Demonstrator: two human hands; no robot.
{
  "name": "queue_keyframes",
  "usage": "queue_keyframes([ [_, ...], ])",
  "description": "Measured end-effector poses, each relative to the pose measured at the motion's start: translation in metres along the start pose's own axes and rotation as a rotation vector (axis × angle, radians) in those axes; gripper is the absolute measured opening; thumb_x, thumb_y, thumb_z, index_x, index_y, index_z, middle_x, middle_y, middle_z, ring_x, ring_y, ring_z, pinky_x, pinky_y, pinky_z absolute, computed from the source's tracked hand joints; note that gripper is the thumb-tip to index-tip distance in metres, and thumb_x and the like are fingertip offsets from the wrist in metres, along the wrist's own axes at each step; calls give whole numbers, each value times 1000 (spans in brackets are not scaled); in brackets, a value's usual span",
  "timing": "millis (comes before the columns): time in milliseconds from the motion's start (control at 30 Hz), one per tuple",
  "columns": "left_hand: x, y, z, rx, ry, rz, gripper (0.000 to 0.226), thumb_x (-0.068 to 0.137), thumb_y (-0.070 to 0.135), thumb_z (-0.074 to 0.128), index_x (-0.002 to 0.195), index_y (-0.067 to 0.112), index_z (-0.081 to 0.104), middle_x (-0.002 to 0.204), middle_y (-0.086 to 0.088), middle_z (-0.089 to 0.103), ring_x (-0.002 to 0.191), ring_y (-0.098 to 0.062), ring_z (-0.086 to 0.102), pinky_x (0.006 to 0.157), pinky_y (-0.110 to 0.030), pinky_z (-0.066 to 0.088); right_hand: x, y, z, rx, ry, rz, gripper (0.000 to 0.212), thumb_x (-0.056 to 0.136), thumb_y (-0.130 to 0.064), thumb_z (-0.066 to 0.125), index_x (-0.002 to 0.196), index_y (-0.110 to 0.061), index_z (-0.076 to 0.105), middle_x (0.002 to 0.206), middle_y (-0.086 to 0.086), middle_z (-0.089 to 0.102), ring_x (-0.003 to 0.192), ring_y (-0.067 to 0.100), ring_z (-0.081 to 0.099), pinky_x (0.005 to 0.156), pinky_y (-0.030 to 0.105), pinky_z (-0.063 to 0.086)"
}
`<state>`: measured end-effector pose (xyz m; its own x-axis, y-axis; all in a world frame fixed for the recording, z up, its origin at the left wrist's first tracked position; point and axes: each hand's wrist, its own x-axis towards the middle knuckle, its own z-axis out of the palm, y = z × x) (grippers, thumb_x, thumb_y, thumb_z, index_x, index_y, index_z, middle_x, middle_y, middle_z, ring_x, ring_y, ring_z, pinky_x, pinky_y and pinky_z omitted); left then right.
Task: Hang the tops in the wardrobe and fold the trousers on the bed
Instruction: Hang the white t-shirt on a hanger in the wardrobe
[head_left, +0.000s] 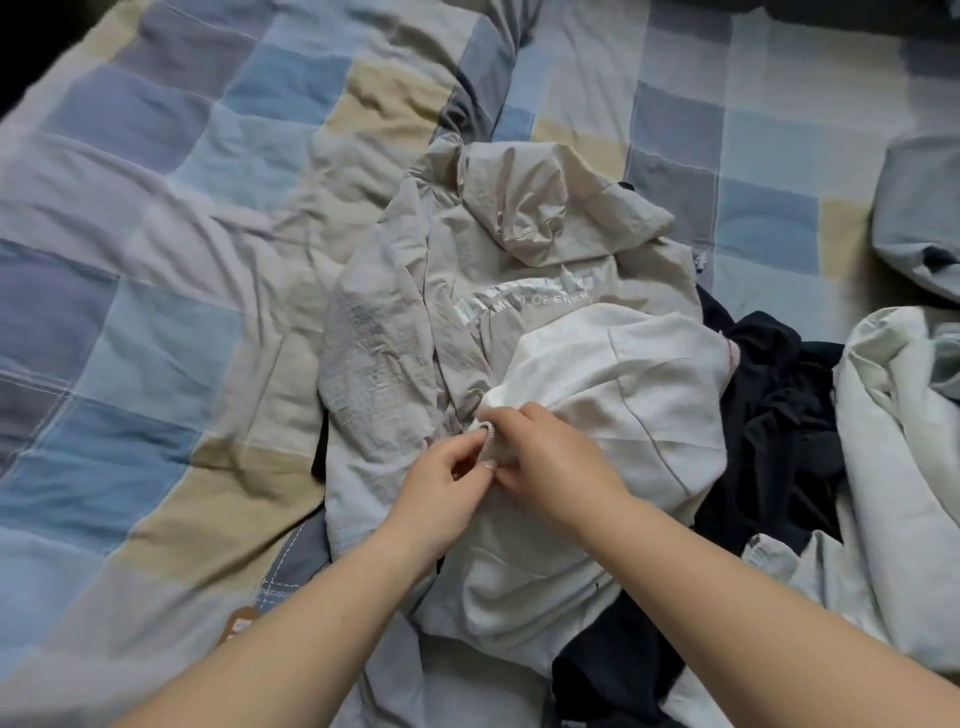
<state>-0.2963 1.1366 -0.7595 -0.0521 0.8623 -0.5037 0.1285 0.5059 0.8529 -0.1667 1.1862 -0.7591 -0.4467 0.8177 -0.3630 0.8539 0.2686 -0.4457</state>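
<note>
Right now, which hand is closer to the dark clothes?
The right hand. It grips the white top in the middle of the pile, on the side where the dark clothes lie. The left hand pinches the same edge from the far side.

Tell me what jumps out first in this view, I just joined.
Both hands, left hand and right hand, pinch a ribbed edge of the white garment at the centre of the clothes pile. Behind it lies a beige hooded jacket with printed lettering, and dark clothing spreads to the right, all on a checked quilt.
</note>
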Motion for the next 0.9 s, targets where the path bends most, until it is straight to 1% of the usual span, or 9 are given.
queue_keyframes([
  [100, -15, 15, 2, 28, 27, 43, 26, 87, -2, 61, 96, 22, 69, 102, -8, 66, 96, -16, 62, 89, -28, 49, -20, 0, -25, -1, 100, 2, 21, 88, -35, 55, 108, -28, 59, 101, -4, 58, 100, 21, 56, 70, 35, 44],
  [200, -30, 34, 16, 46, -3, 70, 20, 81, 6, 64, 92, 21, 59, 90, 2, 65, 85, -10, 61, 80, -27, 48, -46, -3, -58, 160, 164, -5, 21, 87, -28, 57, 107, -24, 63, 98, -2, 58, 96, 21, 56, 76, 40, 45],
  [333, -60, 54, 37, 349, -173, 102, 18, 82, 21, 60, 78, 39, 58, 77, 25, 65, 75, 9, 57, 65, -15, 43, -83, -4, -114, 340, 333, -22, 18, 86, -13, 60, 102, -20, 66, 96, -2, 61, 91, 18, 57, 80, 35, 44],
  [500, -102, 88, 40, 655, -289, 85, 26, 90, 21, 56, 66, 32, 52, 73, 15, 62, 76, -6, 58, 70, -29, 43, -127, 9, -201, 492, 605, 35, 19, 86, -6, 61, 95, -21, 68, 95, -8, 66, 91, 8, 58, 79, 19, 42],
  [600, -129, 119, 38, 737, -227, 117, 28, 89, 18, 57, 67, 34, 51, 75, 13, 65, 79, -12, 59, 70, -30, 42, -160, 16, -245, 503, 680, 46, 17, 87, -9, 62, 93, -24, 66, 91, -5, 65, 85, 8, 55, 77, 20, 42],
  [700, -156, 158, 38, 883, -98, 204, 10, 90, 22, 58, 86, 28, 65, 91, 2, 66, 90, -20, 61, 65, -30, 36, -203, 16, -284, 552, 713, 31, 17, 89, -10, 60, 93, -26, 65, 92, 2, 65, 84, 14, 56, 79, 31, 45],
  [767, -173, 186, 40, 952, 39, 290, 15, 92, 24, 59, 101, 23, 71, 95, 2, 55, 94, -24, 58, 66, -28, 33, -233, 16, -311, 564, 733, 12, 21, 90, -10, 59, 91, -31, 62, 93, 5, 66, 86, 17, 57, 80, 34, 45],
  [833, -185, 219, 38, 958, 196, 367, 18, 91, 24, 61, 104, 21, 72, 106, -1, 51, 99, -26, 57, 70, -29, 38, -258, 17, -336, 567, 759, 0, 21, 91, -11, 57, 91, -31, 63, 94, 7, 67, 88, 20, 58, 80, 36, 46],
  [900, -201, 253, 39, 983, 220, 423, 17, 91, 23, 61, 101, 16, 73, 120, -5, 57, 107, -28, 58, 79, -32, 46, -288, 15, -361, 566, 784, -8, 21, 92, -13, 56, 91, -32, 64, 95, 6, 67, 90, 19, 59, 81, 36, 47],
])
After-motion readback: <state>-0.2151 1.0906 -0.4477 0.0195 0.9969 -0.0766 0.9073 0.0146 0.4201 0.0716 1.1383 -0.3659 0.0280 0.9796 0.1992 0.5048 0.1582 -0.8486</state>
